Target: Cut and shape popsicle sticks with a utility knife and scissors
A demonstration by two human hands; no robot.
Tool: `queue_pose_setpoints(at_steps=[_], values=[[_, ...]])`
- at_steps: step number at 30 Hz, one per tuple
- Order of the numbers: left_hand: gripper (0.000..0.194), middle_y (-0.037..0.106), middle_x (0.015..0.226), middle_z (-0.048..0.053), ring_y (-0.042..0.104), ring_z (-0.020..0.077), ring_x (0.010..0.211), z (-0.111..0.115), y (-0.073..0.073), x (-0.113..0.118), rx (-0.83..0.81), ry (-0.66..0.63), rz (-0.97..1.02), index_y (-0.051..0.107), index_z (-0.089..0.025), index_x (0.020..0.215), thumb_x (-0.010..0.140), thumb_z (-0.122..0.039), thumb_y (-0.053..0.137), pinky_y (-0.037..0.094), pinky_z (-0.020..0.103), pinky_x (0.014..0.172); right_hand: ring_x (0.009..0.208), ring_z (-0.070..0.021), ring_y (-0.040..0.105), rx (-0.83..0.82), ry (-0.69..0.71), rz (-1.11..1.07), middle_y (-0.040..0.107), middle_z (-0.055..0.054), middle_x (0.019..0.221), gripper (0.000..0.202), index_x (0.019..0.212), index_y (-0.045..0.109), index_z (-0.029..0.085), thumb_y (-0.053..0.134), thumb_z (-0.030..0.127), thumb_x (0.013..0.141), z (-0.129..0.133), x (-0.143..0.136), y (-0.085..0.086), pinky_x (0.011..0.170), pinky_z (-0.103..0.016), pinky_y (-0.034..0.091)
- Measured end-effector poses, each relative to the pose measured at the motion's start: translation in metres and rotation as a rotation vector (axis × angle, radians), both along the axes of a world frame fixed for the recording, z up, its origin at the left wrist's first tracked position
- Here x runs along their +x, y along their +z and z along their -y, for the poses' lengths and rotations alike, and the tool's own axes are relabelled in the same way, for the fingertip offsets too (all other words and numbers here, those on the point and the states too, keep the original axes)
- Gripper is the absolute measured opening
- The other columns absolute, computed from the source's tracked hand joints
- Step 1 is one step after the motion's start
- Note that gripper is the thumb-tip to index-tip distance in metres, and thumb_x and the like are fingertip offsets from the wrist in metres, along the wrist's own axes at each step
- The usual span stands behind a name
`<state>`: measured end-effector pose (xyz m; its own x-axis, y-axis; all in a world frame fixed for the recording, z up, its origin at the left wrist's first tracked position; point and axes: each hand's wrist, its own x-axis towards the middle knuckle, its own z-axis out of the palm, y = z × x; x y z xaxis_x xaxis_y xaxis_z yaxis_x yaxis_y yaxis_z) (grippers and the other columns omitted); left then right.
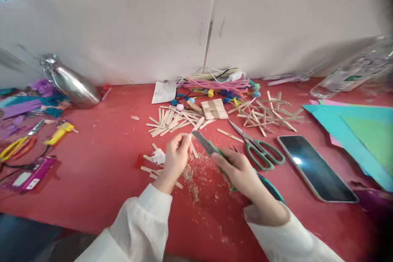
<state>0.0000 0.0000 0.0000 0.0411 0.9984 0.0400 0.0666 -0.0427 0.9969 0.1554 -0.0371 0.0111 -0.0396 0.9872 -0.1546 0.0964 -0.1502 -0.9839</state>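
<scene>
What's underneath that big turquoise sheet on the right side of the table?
Pink paper peeks out from under the turquoise sheet along its left side, and a green sliver shows at its far edge. The rest underneath is covered.

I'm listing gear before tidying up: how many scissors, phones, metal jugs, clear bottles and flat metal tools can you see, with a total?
Scissors: 2, a green-handled pair and a yellow-orange pair
Phone: 1
Metal jug: 1
Clear bottle: 1
Flat metal tool, in the right hand: 1
Total: 6, leaving out an unclear teal curve beside that hand
</scene>
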Motion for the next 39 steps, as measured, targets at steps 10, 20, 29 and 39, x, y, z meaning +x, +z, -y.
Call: queue_pose_setpoints(at_steps=[10, 20, 29, 39], values=[[0.028, 0.054, 0.058, -0.002, 0.045, 0.008, 0.049, 0.005, -0.001, 0.001, -0.067, -0.179, -0.034, 0.056, -0.016, 0.073, 0.084, -0.042, 0.05, 0.036, 0.02, 0.05, 0.035, -0.0069, 0.038, 0.035, -0.329, -0.171, 0.043, 0.01, 0.043, 0.033, 0.068, 0.047, 0.021, 0.064, 0.05, 0.069, -0.005, 0.009, -0.008, 0.031, -0.018, 0.03], [0.019, 0.06, 0.074, 0.0, 0.055, 0.0124, 0.067, 0.008, -0.006, 0.005, -0.101, -0.357, -0.168, 0.059, -0.017, 0.082, 0.078, -0.035, 0.059, 0.042, 0.023, 0.063, 0.039, -0.0072, 0.038, 0.033, -0.387, -0.17, 0.045, 0.01, 0.046, 0.028, 0.077, 0.054, 0.019, 0.07, 0.037, 0.063, -0.008, 0.011, -0.01, 0.034, -0.018, 0.032], [0.031, 0.06, 0.061, 0.001, 0.047, 0.0087, 0.052, 0.003, -0.002, 0.003, -0.171, -0.202, 0.218, 0.061, -0.015, 0.071, 0.072, -0.046, 0.063, 0.037, 0.022, 0.054, 0.038, -0.0071, 0.04, 0.009, -0.195, -0.069, 0.044, 0.009, 0.045, 0.02, 0.072, 0.054, 0.018, 0.064, 0.035, 0.069, -0.004, 0.005, -0.015, 0.037, -0.02, 0.032], [0.033, 0.052, 0.058, -0.001, 0.05, 0.0116, 0.056, -0.001, 0.004, -0.006, 0.024, -0.05, -0.104, 0.063, -0.016, 0.08, 0.083, -0.046, 0.05, 0.039, 0.022, 0.054, 0.041, -0.0102, 0.044, 0.094, -0.075, 0.262, 0.046, 0.007, 0.046, 0.021, 0.071, 0.051, 0.019, 0.056, 0.04, 0.074, -0.002, -0.001, -0.013, 0.041, -0.023, 0.037]])
